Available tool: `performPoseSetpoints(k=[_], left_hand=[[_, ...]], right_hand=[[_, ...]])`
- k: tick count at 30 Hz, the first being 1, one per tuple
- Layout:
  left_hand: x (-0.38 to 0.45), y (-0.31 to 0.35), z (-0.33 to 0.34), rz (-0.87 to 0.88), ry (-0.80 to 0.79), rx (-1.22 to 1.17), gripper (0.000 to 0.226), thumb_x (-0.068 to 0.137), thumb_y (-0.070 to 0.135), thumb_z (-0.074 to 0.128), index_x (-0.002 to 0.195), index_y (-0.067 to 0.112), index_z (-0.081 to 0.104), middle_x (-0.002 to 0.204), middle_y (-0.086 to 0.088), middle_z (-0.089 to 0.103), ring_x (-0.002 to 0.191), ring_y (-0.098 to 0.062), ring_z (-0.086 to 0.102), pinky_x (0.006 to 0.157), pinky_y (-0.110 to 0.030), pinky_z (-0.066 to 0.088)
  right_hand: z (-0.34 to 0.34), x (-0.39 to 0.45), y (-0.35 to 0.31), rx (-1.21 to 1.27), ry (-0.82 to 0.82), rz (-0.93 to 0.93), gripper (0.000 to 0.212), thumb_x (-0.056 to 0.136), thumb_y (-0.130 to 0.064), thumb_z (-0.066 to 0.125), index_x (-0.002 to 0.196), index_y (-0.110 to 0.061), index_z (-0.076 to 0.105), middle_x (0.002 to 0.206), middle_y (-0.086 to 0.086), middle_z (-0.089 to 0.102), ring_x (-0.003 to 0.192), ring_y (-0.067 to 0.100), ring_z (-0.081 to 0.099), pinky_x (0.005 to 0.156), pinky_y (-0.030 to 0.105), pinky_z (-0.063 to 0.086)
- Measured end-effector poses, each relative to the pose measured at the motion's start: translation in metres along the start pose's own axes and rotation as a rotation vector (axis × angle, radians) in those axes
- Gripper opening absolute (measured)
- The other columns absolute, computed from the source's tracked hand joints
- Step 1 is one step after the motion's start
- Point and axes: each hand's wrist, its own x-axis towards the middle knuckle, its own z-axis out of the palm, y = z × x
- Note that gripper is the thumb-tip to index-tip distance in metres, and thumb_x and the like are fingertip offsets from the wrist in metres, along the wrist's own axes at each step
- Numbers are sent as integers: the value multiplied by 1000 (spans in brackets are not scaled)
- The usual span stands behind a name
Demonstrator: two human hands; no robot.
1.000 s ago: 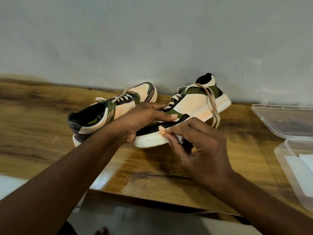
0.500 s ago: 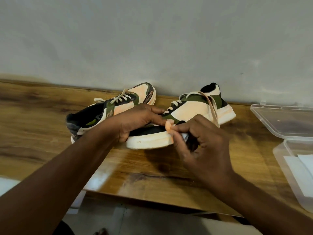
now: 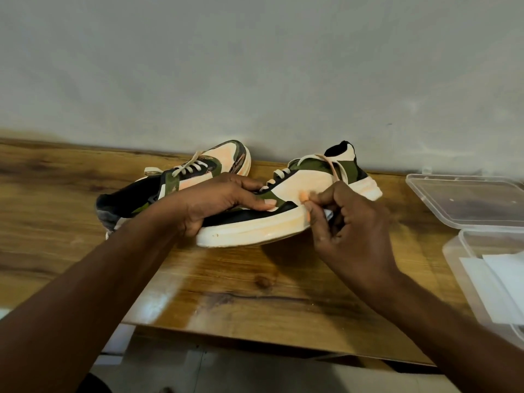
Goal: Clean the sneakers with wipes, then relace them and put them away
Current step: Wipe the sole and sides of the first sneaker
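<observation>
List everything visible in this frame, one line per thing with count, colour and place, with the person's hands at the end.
near sneaker: 1, cream, green and black, on the table, toe toward the left hand, loose lace draped over its heel end
far sneaker: 1, same colours, behind the left hand, toe toward the wall
wipe: 1, white, mostly hidden in the right hand, against the near sneaker's sole edge
table: 1, brown wood, against the wall
plastic box: 1, clear, right edge of the table, white sheets inside
lid: 1, clear, behind the box
wall: 1, grey-white, behind the table
left hand: 1, grips the near sneaker's toe
right hand: 1, pinches the wipe
</observation>
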Motion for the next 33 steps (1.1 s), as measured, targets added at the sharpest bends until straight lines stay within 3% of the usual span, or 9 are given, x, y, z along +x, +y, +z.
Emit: performPoseSetpoints(k=[4, 9, 12, 15, 18, 22, 27, 31, 33], left_hand=[[-1, 0, -1, 21, 36, 0, 44, 72, 23, 80, 116, 19, 79, 117, -3, 78, 106, -18, 73, 105, -38, 49], [-3, 0, -1, -1, 20, -1, 40, 81, 20, 78, 121, 18, 78, 118, -5, 78, 103, -19, 74, 89, -30, 54], [-3, 1, -2, -18, 36, 6, 38, 82, 22, 78, 120, 18, 78, 118, -4, 78, 104, -19, 74, 94, -31, 53], [-1, -2, -3, -27, 62, 21, 47, 75, 29, 82, 121, 19, 78, 120, -3, 78, 115, -25, 71, 111, -41, 47], [-1, -4, -3, -24, 61, -2, 47, 74, 28, 83, 120, 18, 78, 119, -7, 78, 113, -27, 71, 111, -44, 47], [-4, -2, 0, 0, 46, -29, 36, 80, 20, 79, 116, 18, 80, 117, -6, 78, 107, -23, 74, 99, -37, 53], [-6, -1, 2, 9, 48, -40, 39, 78, 18, 80, 117, 17, 80, 116, -5, 79, 106, -20, 74, 97, -32, 53], [-5, -2, 2, 11, 66, -35, 34, 81, 17, 79, 115, 18, 80, 115, -4, 79, 104, -19, 74, 93, -32, 53], [-5, -2, 2, 9, 64, -43, 35, 81, 17, 79, 116, 18, 80, 115, -6, 79, 102, -21, 75, 89, -32, 54]], right_hand=[[12, -9, -23, 71, -56, -66, 12, 95, -21, 73, 101, -11, 72, 92, -5, 72, 77, 4, 65, 62, 11, 50], [-1, 3, 3, -73, -56, -74, 6, 96, -18, 72, 99, -13, 70, 93, -3, 73, 77, 5, 65, 63, 21, 57], [-14, 16, 25, -179, 33, 33, 6, 97, -18, 73, 98, -14, 69, 86, -3, 71, 69, 9, 62, 58, 33, 56], [-5, 10, 10, -93, 19, 63, 6, 96, -20, 72, 99, -15, 69, 88, -8, 70, 72, 0, 63, 60, 15, 52], [10, -3, -14, 12, -34, 8, 9, 96, -21, 73, 101, -14, 72, 92, -9, 71, 80, 0, 66, 64, 10, 52], [8, -1, -13, -4, -72, -95, 9, 96, -21, 72, 98, -13, 71, 91, -5, 72, 78, 5, 65, 62, 17, 54], [-13, 20, 24, -172, 43, 59, 7, 96, -20, 72, 97, -14, 68, 85, -5, 69, 69, 8, 62, 58, 38, 56], [-1, 12, 8, -81, 37, 75, 5, 95, -18, 73, 96, -15, 70, 89, -10, 70, 74, -2, 64, 62, 12, 50], [9, 3, -9, -19, -16, 12, 5, 95, -20, 72, 97, -15, 72, 93, -11, 71, 79, -7, 63, 66, 6, 48]])
